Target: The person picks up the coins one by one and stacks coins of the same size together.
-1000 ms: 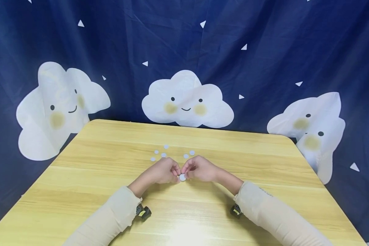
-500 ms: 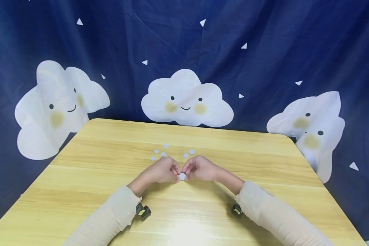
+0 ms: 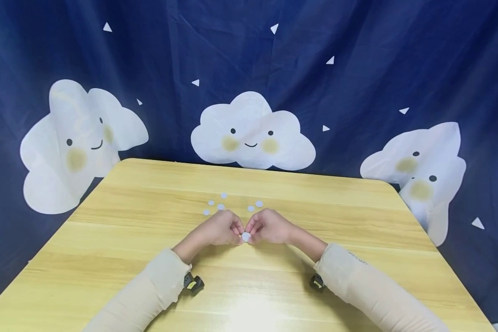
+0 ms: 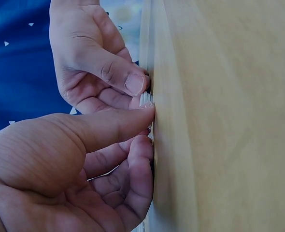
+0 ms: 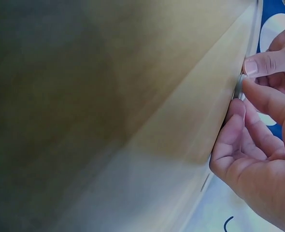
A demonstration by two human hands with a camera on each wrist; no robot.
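Observation:
A small stack of pale, silvery coins (image 3: 246,237) sits low on the table at the middle, between both hands. The left wrist view shows the edges of the stacked coins (image 4: 145,99) lying flat on one another. My left hand (image 3: 221,228) pinches the stack from the left, thumb in front and curled fingers behind. From the other side my right hand (image 3: 271,226) holds it the same way, its fingertips close to the left ones. In the right wrist view only a thin strip of the coins (image 5: 238,87) shows between the fingers.
Several loose coins (image 3: 220,207) lie spread on the table beyond the left hand. Two more, including a coin (image 3: 259,204), lie beyond the right hand. The wooden table (image 3: 336,207) ends at a dark blue curtain (image 3: 240,46) with printed clouds.
Both hands stay around the stack with almost no movement. The whole head view has shifted up slightly, and the loose coins lie as before.

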